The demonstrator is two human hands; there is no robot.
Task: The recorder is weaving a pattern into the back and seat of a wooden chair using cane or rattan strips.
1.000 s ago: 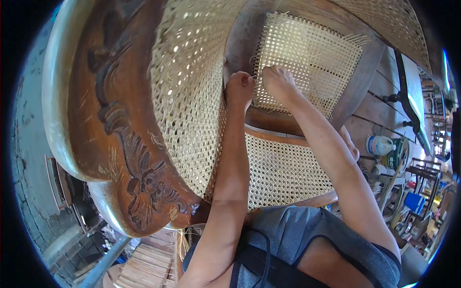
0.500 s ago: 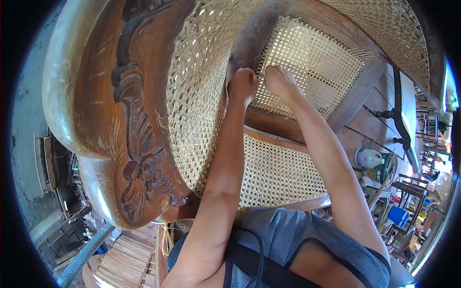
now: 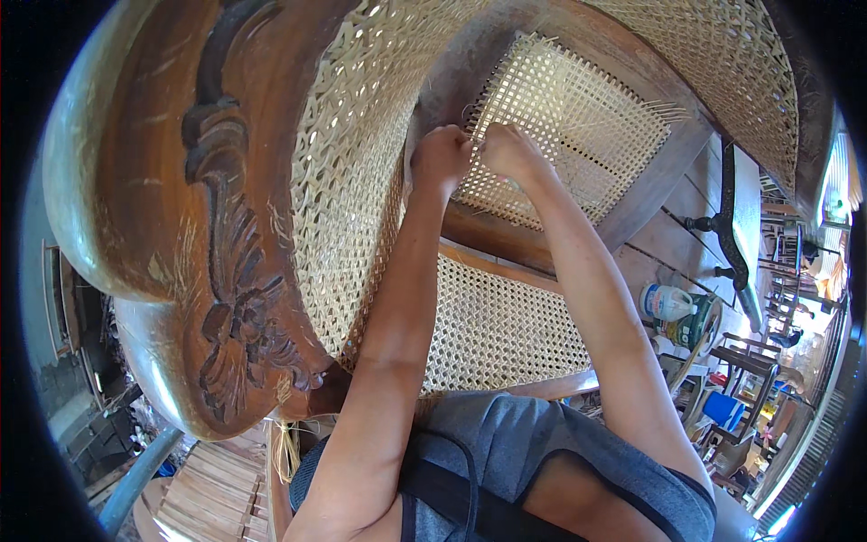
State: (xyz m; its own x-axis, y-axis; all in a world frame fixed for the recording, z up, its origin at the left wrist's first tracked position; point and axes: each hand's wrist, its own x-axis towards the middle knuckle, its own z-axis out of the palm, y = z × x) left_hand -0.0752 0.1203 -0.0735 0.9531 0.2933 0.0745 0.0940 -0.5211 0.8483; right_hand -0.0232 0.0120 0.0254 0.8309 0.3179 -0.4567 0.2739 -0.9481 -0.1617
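Observation:
My left hand (image 3: 440,155) is closed in a fist at the left edge of a square woven cane panel (image 3: 578,99), beside the dark wooden frame (image 3: 474,54) around it. Close beside it, my right hand (image 3: 513,154) is closed over the same edge, its fingers pinched towards the left hand. Whatever the two hands hold is too small or too hidden to make out. Loose cane ends (image 3: 666,110) stick out at the panel's right corner. One half of the panel looks denser than the other.
A carved wooden seat piece (image 3: 244,271) with curved cane webbing (image 3: 352,181) rises on my left. More cane mesh (image 3: 506,316) lies below my hands, and another curved panel (image 3: 722,63) stands at upper right. A white jug (image 3: 666,303) and chairs (image 3: 750,361) are at right.
The whole view has shifted slightly, so the furniture appears further left. My hands remain at the panel's left edge, with the fingers a little closer together.

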